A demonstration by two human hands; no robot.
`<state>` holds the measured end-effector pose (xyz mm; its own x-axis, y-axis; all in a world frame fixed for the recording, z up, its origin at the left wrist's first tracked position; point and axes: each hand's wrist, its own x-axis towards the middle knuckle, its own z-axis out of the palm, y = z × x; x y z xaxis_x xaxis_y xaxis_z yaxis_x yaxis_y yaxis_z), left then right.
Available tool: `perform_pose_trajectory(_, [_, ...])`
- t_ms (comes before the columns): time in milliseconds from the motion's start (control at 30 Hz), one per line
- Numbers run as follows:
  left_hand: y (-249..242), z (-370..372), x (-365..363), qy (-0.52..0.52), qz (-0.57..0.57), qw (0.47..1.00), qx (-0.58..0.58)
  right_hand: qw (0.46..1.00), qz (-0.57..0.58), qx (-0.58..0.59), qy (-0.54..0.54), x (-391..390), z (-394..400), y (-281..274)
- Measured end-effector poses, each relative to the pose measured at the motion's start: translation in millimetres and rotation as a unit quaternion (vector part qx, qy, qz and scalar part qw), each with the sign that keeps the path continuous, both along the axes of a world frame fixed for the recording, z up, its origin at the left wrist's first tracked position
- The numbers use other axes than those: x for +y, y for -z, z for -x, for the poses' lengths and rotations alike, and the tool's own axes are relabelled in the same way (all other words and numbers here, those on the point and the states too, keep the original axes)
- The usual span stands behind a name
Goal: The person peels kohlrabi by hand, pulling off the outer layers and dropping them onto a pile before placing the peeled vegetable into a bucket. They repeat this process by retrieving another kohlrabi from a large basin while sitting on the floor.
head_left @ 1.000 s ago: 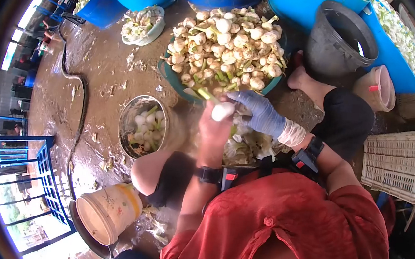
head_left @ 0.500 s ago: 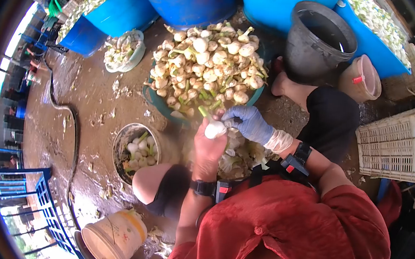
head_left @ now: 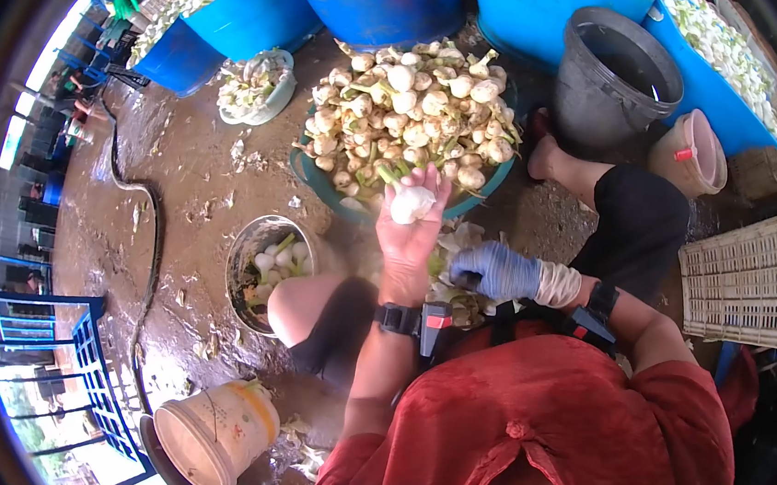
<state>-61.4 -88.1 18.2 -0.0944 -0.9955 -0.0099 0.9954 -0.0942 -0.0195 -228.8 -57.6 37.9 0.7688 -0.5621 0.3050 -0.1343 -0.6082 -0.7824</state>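
Observation:
My bare left hand (head_left: 403, 239) is palm up at the front of the heap, holding a white garlic bulb (head_left: 412, 205) with a green stem against its fingers. To the right and lower, my right hand (head_left: 497, 271), in a blue glove, is closed; something dark shows at its fingers, too small to name. It hovers over a pile of pale peeled skins (head_left: 464, 240) between my legs. Just beyond my left hand, a green basin (head_left: 317, 194) is heaped with unpeeled garlic bulbs (head_left: 410, 106). Left of my knee, a bucket (head_left: 237, 266) contains white garlic bulbs (head_left: 277, 265) with cut green stems.
Blue tubs (head_left: 372, 6) line the back, several filled with garlic. A black bucket (head_left: 595, 103), a pink bucket (head_left: 682, 157) and a white crate (head_left: 744, 278) stand right. A small bowl (head_left: 276, 103), a hose (head_left: 154, 259) and a white pail (head_left: 224, 431) are left on wet floor.
My hands have come apart. My right hand has dropped away from the garlic bulb toward the skins, while my left hand has opened flatter under the bulb. The whole view has shifted slightly.

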Motion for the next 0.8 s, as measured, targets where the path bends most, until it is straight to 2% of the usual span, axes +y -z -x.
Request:
perform_pose_trajectory(67, [-8,2,3,0.012,0.008,1.0,0.004,0.985,-0.076,0.158,0.004,3,9,-1])
perform_pose_trajectory(100, [-12,6,5,0.029,0.009,0.999,0.01,0.993,0.017,0.086,0.076,1,12,3])
perform_pose_trajectory(133, [-9,5,6,0.04,0.0,0.999,-0.017,0.992,0.029,0.091,0.083,-1,15,0])
perform_pose_trajectory(167, [6,-1,3,0.069,0.015,0.996,-0.049,0.982,0.111,0.07,0.132,-10,15,-14])
perform_pose_trajectory(200, [-6,2,5,0.074,-0.067,0.994,-0.033,0.96,0.207,0.047,0.18,-28,17,-33])
perform_pose_trajectory(233, [-12,7,4,0.097,0.025,0.981,-0.166,0.953,0.243,0.082,0.163,-44,16,-58])
perform_pose_trajectory(267, [-11,11,4,0.085,-0.067,0.958,-0.266,0.945,0.27,0.116,0.145,-52,12,-77])
perform_pose_trajectory(300, [-12,17,7,0.063,-0.109,0.911,-0.392,0.913,0.348,0.174,0.123,-63,11,-80])
perform_pose_trajectory(333, [-8,17,8,0.087,-0.121,0.909,-0.388,0.905,0.353,0.229,0.06,-71,10,-85])
perform_pose_trajectory(367, [-3,13,9,0.127,-0.085,0.918,-0.365,0.887,0.37,0.271,0.044,-76,7,-76])
perform_pose_trajectory(400, [2,9,8,0.17,-0.052,0.922,-0.343,0.883,0.357,0.306,0.011,-83,6,-61])
perform_pose_trajectory(433, [3,5,7,0.189,-0.08,0.926,-0.318,0.882,0.32,0.345,-0.019,-82,5,-61])
perform_pose_trajectory(467, [2,2,8,0.207,-0.111,0.928,-0.291,0.889,0.312,0.335,-0.023,-86,8,-48])
perform_pose_trajectory(533, [-9,1,10,0.206,-0.176,0.92,-0.284,0.94,0.107,0.323,-0.037,-93,19,-35])
perform_pose_trajectory(567, [7,10,10,0.042,-0.037,0.823,-0.566,0.952,0.043,0.304,-0.017,-89,24,-42])
perform_pose_trajectory(600, [-1,1,5,0.221,-0.098,0.927,-0.286,0.982,-0.005,0.186,-0.014,-96,33,-13])
perform_pose_trajectory(667, [22,-2,1,0.232,-0.128,0.913,-0.31,0.967,-0.184,0.173,-0.02,-117,46,30])
perform_pose_trajectory(733, [17,7,-4,0.22,-0.204,0.854,-0.424,0.903,-0.421,0.077,-0.023,-130,63,-10])
perform_pose_trajectory(767, [15,10,-3,0.2,-0.206,0.872,-0.397,0.986,-0.093,0.135,-0.03,-152,77,-14])
perform_pose_trajectory(800, [16,13,-7,0.199,-0.207,0.872,-0.396,0.978,-0.187,0.09,-0.007,-169,81,-63])
